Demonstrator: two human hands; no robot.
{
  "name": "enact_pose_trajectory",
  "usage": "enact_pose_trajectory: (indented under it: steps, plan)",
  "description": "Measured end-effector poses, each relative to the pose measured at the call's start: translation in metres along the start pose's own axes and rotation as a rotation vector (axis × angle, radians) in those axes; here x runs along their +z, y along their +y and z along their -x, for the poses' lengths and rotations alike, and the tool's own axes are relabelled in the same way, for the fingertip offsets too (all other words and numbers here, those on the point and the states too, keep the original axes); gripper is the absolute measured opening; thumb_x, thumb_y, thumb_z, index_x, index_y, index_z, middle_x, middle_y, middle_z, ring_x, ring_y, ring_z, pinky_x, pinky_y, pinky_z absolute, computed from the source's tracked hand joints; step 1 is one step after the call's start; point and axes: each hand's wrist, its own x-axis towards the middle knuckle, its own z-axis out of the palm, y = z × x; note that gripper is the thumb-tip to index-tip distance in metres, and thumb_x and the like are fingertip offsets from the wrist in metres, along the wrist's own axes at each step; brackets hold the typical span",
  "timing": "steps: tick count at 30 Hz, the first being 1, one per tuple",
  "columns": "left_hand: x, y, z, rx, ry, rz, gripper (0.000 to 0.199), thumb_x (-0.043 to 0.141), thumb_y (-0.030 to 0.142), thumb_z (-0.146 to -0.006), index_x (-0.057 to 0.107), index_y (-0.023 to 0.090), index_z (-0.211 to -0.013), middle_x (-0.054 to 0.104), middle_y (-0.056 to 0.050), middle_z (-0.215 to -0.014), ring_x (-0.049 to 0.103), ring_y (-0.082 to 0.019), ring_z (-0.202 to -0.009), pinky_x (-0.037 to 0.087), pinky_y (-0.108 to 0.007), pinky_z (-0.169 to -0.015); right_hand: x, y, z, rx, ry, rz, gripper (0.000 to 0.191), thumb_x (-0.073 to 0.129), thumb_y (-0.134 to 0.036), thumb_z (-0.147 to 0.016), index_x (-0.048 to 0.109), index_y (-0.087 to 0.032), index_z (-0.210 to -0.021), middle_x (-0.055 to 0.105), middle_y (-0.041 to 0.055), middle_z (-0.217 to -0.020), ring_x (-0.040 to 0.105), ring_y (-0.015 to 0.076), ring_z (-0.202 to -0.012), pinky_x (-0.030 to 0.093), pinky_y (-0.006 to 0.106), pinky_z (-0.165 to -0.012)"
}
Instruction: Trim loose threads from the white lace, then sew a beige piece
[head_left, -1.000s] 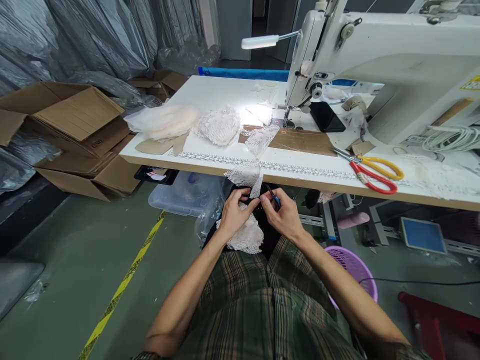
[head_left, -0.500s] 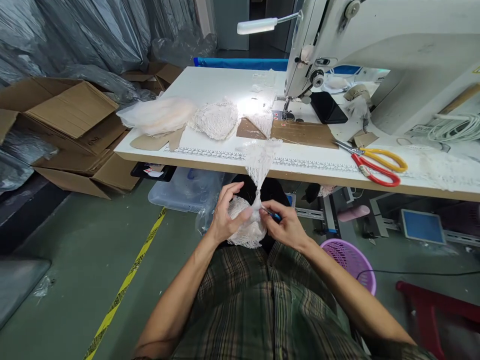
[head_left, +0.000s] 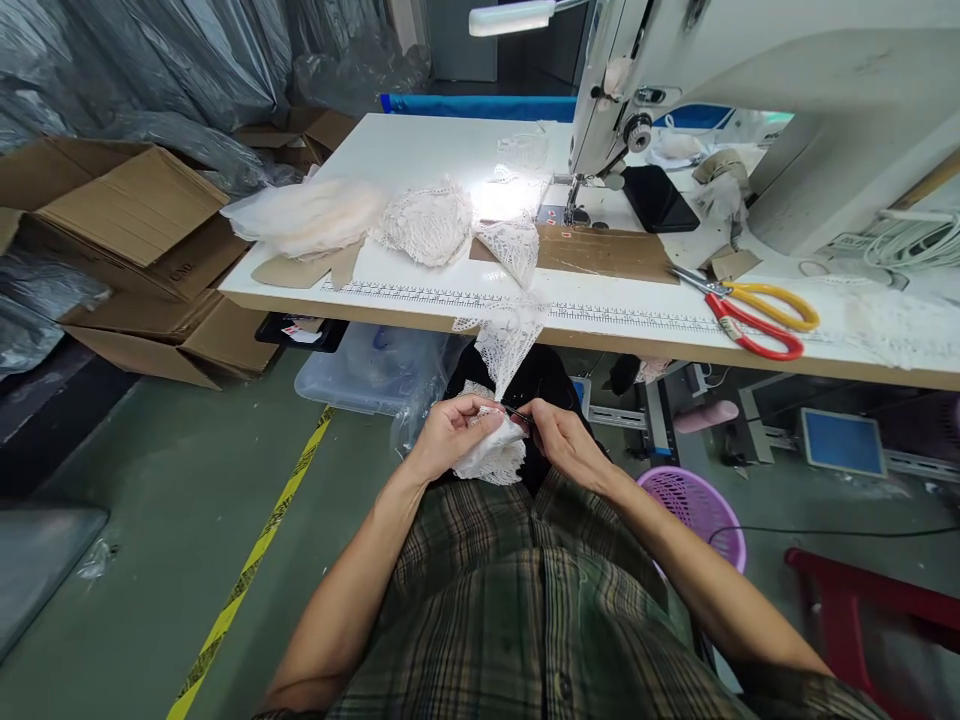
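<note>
Over my lap, my left hand (head_left: pixel 456 432) pinches white lace fabric (head_left: pixel 493 462) between thumb and fingers. My right hand (head_left: pixel 559 436) is closed on a small dark pointed tool (head_left: pixel 516 412), whose tip meets the lace beside my left fingertips. From that spot a strip of lace (head_left: pixel 510 345) runs up over the table's front edge towards the sewing machine (head_left: pixel 611 130). More lace pieces (head_left: pixel 427 225) lie on the table, left of the needle. What kind of tool it is cannot be made out, as my fingers cover most of it.
Red-and-yellow scissors (head_left: pixel 750 308) and a black phone (head_left: pixel 658 198) lie on the white table (head_left: pixel 420 145). Sheer fabric (head_left: pixel 304 215) is at its left end. Cardboard boxes (head_left: pixel 142 220) stand at the left. A purple basket (head_left: pixel 694 505) and red stool (head_left: pixel 847 590) are on the right.
My left hand has closed from spread fingers to a pinch on the lace. The tool has shifted slightly left with its tip at the lace, and the view has tilted down a little.
</note>
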Motion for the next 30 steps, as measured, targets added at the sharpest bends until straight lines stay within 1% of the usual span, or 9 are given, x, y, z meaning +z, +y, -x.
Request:
enact_pose_trajectory:
  steps: [4,8,15,18,21,24,25,27,30]
  plan:
    - [0.000,0.004,0.001,0.017,-0.011,-0.016,0.029,0.074,0.039,-0.073,0.072,0.013,-0.085,0.072,-0.008,-0.084,0.065,-0.019,-0.078,0.051,-0.027,-0.070,0.005,0.000,-0.009,-0.027,0.010,0.089,0.048,0.029,-0.049,-0.098,0.054,-0.018,-0.072,0.054,-0.0012,-0.065,0.047,0.0119,-0.059,0.031,0.024,-0.057]
    - [0.000,0.003,0.001,0.035,0.024,-0.047,0.026,0.073,0.039,-0.073,0.072,0.015,-0.082,0.072,-0.006,-0.079,0.065,-0.018,-0.074,0.050,-0.025,-0.065,0.008,-0.001,-0.016,-0.066,-0.001,0.112,0.045,0.032,-0.049,-0.097,0.055,-0.018,-0.073,0.052,-0.0022,-0.062,0.045,0.0114,-0.057,0.030,0.024,-0.055]
    - [-0.001,0.002,0.002,0.032,0.063,-0.043,0.023,0.070,0.038,-0.074,0.071,0.015,-0.078,0.070,-0.005,-0.074,0.062,-0.016,-0.068,0.047,-0.023,-0.057,0.010,-0.002,-0.015,-0.030,0.041,0.110,0.043,0.030,-0.047,-0.098,0.058,-0.019,-0.080,0.052,-0.0026,-0.060,0.046,0.0115,-0.055,0.031,0.024,-0.055]
    - [0.000,0.002,0.003,0.004,0.066,0.001,0.021,0.071,0.036,-0.074,0.069,0.015,-0.076,0.067,-0.003,-0.070,0.059,-0.013,-0.062,0.044,-0.021,-0.054,0.011,-0.006,-0.013,-0.059,0.022,0.139,0.041,0.032,-0.046,-0.098,0.052,-0.020,-0.074,0.049,-0.0026,-0.061,0.044,0.0117,-0.056,0.030,0.024,-0.055]
    - [0.000,0.001,0.002,-0.001,0.069,0.019,0.019,0.072,0.034,-0.073,0.068,0.015,-0.073,0.065,0.000,-0.066,0.056,-0.011,-0.058,0.043,-0.021,-0.054,0.012,-0.007,-0.013,-0.056,0.042,0.206,0.041,0.034,-0.046,-0.097,0.044,-0.021,-0.066,0.043,-0.0034,-0.057,0.038,0.0114,-0.053,0.025,0.025,-0.054]
    - [0.001,0.002,0.004,0.006,0.064,0.007,0.021,0.072,0.035,-0.073,0.068,0.015,-0.073,0.065,0.000,-0.066,0.056,-0.011,-0.058,0.042,-0.020,-0.054,0.014,-0.005,-0.012,-0.068,0.064,0.159,0.038,0.034,-0.046,-0.096,0.045,-0.021,-0.069,0.044,-0.0026,-0.062,0.040,0.0119,-0.057,0.028,0.025,-0.056]
    - [0.002,0.003,0.005,0.003,0.056,0.007,0.022,0.072,0.037,-0.073,0.069,0.015,-0.073,0.065,-0.001,-0.067,0.056,-0.011,-0.058,0.042,-0.021,-0.054,0.015,-0.004,-0.011,-0.090,0.047,0.105,0.036,0.035,-0.046,-0.096,0.047,-0.020,-0.073,0.047,-0.0018,-0.068,0.043,0.0122,-0.061,0.031,0.024,-0.058]
    - [0.002,0.003,0.006,-0.009,0.035,-0.004,0.026,0.071,0.040,-0.074,0.069,0.015,-0.076,0.066,-0.001,-0.068,0.057,-0.012,-0.058,0.043,-0.022,-0.055,0.016,0.001,-0.007,-0.117,-0.040,-0.021,0.032,0.038,-0.047,-0.095,0.050,-0.020,-0.084,0.049,-0.0013,-0.075,0.046,0.0123,-0.067,0.035,0.023,-0.060]
    - [0.000,-0.004,0.003,0.019,0.055,-0.117,0.032,0.066,0.046,-0.078,0.069,0.016,-0.086,0.069,-0.004,-0.078,0.061,-0.015,-0.066,0.047,-0.025,-0.060,0.019,0.011,-0.002,-0.032,-0.173,-0.096,0.032,0.048,-0.052,-0.089,0.048,-0.020,-0.088,0.043,-0.0050,-0.067,0.040,0.0104,-0.057,0.033,0.022,-0.051]
